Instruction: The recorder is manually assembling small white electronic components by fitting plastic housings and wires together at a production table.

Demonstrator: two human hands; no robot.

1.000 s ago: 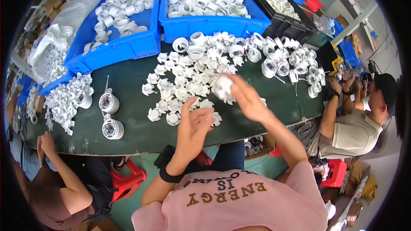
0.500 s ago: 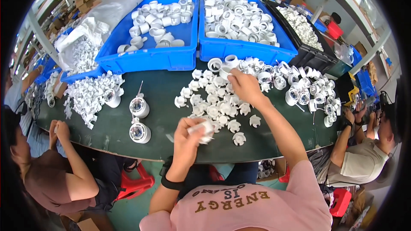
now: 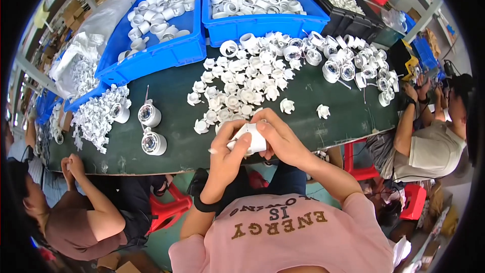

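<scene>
Close to the table's near edge, my left hand (image 3: 226, 157) and my right hand (image 3: 284, 142) meet around a white plastic cylindrical housing (image 3: 256, 139). Both are closed on it, thumbs on top, and the fingers cover much of its surface. A small pale bit sticks out beside the left fingers, too blurred to name. Just beyond lies a heap of white notched plastic rings (image 3: 237, 88). Two round white units with clear lenses, one nearer (image 3: 153, 143) and one farther (image 3: 149, 115), stand to the left.
Blue bins, one left (image 3: 151, 59) and one in the middle (image 3: 262, 24), hold white cylinders; a black crate (image 3: 348, 17) stands right of them. Small white clips (image 3: 98, 116) are piled left. Lensed units (image 3: 347, 71) cluster right. A person sits on each side (image 3: 76, 207) (image 3: 429, 146).
My right hand has come back from the pile of white parts to join my left hand on the white housing. The view has shifted, and the bins sit higher and farther left.
</scene>
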